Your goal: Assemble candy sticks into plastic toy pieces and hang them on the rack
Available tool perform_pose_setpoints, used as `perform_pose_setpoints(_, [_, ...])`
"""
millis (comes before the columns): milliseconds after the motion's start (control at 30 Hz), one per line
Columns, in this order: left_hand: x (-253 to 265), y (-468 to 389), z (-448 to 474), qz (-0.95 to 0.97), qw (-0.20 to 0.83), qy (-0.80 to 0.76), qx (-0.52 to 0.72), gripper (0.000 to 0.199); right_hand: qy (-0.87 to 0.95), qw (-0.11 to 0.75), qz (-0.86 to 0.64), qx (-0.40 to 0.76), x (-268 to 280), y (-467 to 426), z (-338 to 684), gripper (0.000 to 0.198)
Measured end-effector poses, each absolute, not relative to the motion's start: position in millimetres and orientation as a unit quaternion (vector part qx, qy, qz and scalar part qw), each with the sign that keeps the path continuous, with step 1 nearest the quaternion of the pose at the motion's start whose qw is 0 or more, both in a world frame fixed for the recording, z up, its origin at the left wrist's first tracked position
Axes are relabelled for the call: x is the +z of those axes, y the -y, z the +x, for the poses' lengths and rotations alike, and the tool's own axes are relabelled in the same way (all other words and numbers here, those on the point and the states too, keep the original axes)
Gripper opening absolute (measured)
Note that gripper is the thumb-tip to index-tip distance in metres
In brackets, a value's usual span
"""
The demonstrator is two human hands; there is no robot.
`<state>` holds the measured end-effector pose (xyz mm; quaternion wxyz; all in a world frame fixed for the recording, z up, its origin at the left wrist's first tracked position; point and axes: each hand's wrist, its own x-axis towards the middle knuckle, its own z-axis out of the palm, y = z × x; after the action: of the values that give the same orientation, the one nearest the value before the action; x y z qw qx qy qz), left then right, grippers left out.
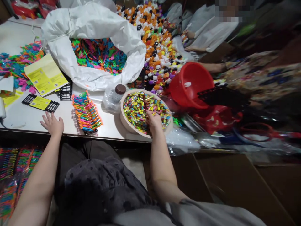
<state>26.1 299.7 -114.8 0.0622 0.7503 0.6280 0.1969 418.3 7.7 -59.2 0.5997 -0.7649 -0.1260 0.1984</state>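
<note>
My right hand reaches into a beige basin full of small multicoloured pieces. Its fingers are bent together at the pieces, and what they hold, if anything, is hidden. Flat on the white table lies my left hand, fingers spread, holding nothing. Just beyond it is a black plastic grid with a yellow label. Between my hands stands a row of colourful plastic figures, set in a black grid.
A white sack of colourful plastic figures stands behind. Yellow printed sheets lie left. A brown-capped jar in clear plastic touches the basin area. Right are a red bucket, a heap of small toys and other people's arms.
</note>
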Motion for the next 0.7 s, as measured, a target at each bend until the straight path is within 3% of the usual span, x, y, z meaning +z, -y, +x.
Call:
perform_pose_setpoints(67, [-115,-299,26,0.751,0.059,-0.627,0.199,0.062,0.135,0.563,-0.801,0.151,-61,-6,420,0.045])
perform_pose_setpoints(200, [-114,-298,26,0.750,0.053,-0.628,0.200,0.061,0.116,0.498,-0.857,-0.061,-64,-3,423,0.049])
perform_pose_setpoints(267, [-114,-298,27,0.748,0.053,-0.631,0.199,0.061,0.148,0.479,-0.859,-0.104,-62,-2,423,0.039])
perform_pose_setpoints(467, [-114,-297,27,0.745,0.065,-0.632,0.203,0.060,0.366,0.278,-0.882,0.102,-58,-25,422,0.044])
perform_pose_setpoints(600, [-114,-295,25,0.737,0.074,-0.637,0.214,0.060,0.430,0.189,-0.875,0.120,-60,-54,421,0.035])
perform_pose_setpoints(700, [-116,-294,23,0.734,0.087,-0.636,0.222,0.059,0.437,0.177,-0.874,0.117,-60,-64,423,0.025])
